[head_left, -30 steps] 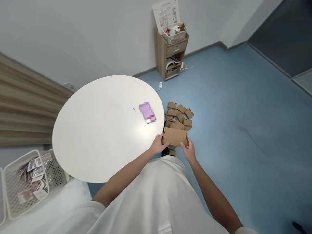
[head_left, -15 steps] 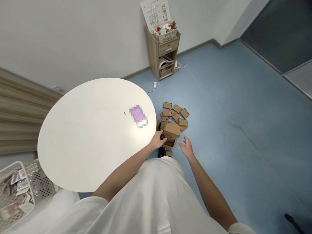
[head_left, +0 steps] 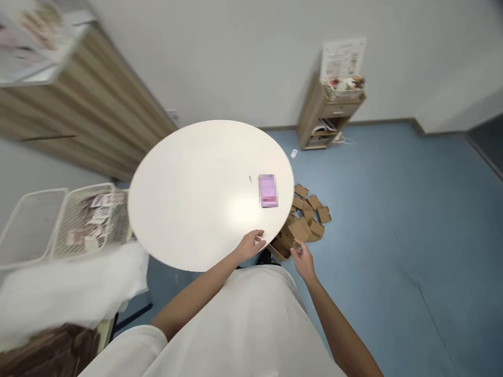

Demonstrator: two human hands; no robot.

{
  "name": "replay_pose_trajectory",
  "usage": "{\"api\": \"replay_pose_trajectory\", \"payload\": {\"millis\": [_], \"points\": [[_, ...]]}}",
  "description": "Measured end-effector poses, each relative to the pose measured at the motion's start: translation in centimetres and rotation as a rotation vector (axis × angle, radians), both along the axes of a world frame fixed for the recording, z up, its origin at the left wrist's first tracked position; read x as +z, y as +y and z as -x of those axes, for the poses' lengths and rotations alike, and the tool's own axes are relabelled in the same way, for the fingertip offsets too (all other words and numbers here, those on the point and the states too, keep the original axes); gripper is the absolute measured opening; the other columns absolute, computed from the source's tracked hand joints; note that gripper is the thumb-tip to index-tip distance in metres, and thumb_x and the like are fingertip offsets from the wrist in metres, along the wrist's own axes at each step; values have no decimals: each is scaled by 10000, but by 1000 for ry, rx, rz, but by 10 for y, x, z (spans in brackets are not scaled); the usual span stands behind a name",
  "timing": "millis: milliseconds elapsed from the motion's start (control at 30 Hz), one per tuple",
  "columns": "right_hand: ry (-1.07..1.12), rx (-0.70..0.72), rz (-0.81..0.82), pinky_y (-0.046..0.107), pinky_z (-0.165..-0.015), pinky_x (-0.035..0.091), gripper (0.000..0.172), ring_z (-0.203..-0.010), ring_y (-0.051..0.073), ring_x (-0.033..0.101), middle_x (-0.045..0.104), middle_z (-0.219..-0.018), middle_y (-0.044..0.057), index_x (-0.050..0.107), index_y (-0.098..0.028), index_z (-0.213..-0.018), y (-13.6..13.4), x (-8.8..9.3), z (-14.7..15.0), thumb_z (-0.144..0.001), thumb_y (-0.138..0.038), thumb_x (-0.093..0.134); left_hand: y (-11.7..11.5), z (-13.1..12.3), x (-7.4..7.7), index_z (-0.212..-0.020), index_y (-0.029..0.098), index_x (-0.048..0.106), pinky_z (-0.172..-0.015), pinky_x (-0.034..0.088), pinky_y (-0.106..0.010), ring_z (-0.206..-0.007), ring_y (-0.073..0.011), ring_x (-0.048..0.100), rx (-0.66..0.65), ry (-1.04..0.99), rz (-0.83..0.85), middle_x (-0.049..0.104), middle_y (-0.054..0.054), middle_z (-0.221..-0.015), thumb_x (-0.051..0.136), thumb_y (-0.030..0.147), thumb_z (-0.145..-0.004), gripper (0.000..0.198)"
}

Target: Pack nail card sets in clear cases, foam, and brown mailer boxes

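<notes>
My left hand [head_left: 250, 245] is over the near right edge of the round white table [head_left: 188, 193], fingers apart and holding nothing. To its right, beyond the table edge, my right hand [head_left: 303, 258] is open beside a pile of brown cardboard boxes [head_left: 299, 229] on the floor. An open-topped box [head_left: 280, 250] shows between the two hands, partly under the table edge. On the table's right side lies a pixelated purple item [head_left: 268, 190], and a small dark mark is left of it.
A small wooden cabinet [head_left: 310, 118] with a basket [head_left: 345, 93] on top stands by the wall. White baskets [head_left: 84, 222] are at the left, near a white cloth [head_left: 78, 283]. A small white device [head_left: 294, 153] lies on the floor.
The view has turned left, showing more of the left side. My left hand is now over the table edge instead of beside the boxes. Both hands remain empty.
</notes>
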State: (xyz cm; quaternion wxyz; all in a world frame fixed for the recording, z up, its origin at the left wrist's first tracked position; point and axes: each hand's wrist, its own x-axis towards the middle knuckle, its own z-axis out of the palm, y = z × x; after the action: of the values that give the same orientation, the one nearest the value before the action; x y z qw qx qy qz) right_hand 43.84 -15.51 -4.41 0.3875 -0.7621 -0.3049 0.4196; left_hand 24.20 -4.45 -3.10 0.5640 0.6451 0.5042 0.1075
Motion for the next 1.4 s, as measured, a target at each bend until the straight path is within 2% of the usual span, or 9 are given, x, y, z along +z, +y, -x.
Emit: {"api": "replay_pose_trajectory", "payload": {"millis": [133, 267, 367, 533, 700, 867, 1033, 1267, 1400], "points": [[34, 215, -64, 381, -802, 477, 428, -891, 218, 594, 624, -996, 113, 544, -169, -1072, 31, 8, 37, -722, -413, 518, 1, 61, 19, -1115, 179, 530, -767, 476, -314, -888, -167, 594, 205, -13, -21, 596, -88, -1080, 527, 353, -755, 400], [13, 398, -92, 395, -795, 472, 382, -874, 226, 593, 638, -965, 107, 571, -184, -1017, 66, 19, 95, -728, -428, 517, 0, 138, 30, -1109, 187, 536, -753, 477, -309, -877, -166, 594, 407, -37, -78, 596, -91, -1077, 528, 360, -758, 391], [5, 532, -117, 397, -784, 472, 359, -849, 222, 595, 643, -953, 93, 588, -203, -990, 86, 30, 151, -733, -443, 516, -6, 202, 30, -1113, 189, 532, -745, 483, -302, -866, -162, 595, 555, -41, -114, 596, -89, -1073, 532, 339, -756, 388], [42, 742, -121, 366, -748, 485, 369, -829, 204, 598, 644, -951, 74, 597, -219, -983, 105, 41, 254, -725, -472, 526, -28, 303, 20, -1101, 174, 534, -748, 487, -298, -847, -157, 595, 748, -6, -145, 610, -82, -1035, 538, 303, -743, 381], [58, 943, -131, 332, -738, 483, 337, -810, 179, 599, 645, -935, 55, 602, -224, -968, 118, 53, 347, -730, -450, 524, -56, 381, 16, -1093, 154, 533, -737, 488, -311, -810, -160, 598, 872, -22, -187, 611, -97, -1012, 542, 316, -734, 395], [63, 1105, -138, 315, -697, 485, 324, -783, 171, 596, 641, -917, 39, 602, -229, -969, 138, 68, 411, -721, -426, 535, -66, 428, 22, -1078, 166, 536, -722, 490, -303, -800, -156, 602, 985, -14, -199, 612, -86, -991, 545, 323, -727, 384], [109, 1167, -137, 339, -731, 476, 345, -764, 170, 586, 637, -920, 57, 590, -196, -965, 163, 71, 452, -715, -430, 547, -58, 455, 28, -1091, 175, 528, -723, 487, -288, -818, -149, 599, 1048, -39, -207, 607, -81, -1015, 544, 312, -736, 381], [198, 1093, -83, 351, -768, 468, 361, -820, 188, 592, 649, -912, 72, 595, -177, -945, 200, 59, 501, -695, -436, 570, -41, 482, 31, -1087, 173, 528, -721, 484, -295, -847, -167, 604, 1076, -36, -163, 617, -90, -1021, 563, 298, -730, 380], [130, 1132, -113, 344, -779, 465, 346, -848, 187, 588, 643, -957, 67, 596, -181, -964, 228, 45, 527, -713, -412, 542, -17, 505, 35, -1113, 169, 508, -746, 481, -309, -872, -173, 607, 1072, -2, -121, 620, -92, -1030, 560, 304, -735, 404]]}}
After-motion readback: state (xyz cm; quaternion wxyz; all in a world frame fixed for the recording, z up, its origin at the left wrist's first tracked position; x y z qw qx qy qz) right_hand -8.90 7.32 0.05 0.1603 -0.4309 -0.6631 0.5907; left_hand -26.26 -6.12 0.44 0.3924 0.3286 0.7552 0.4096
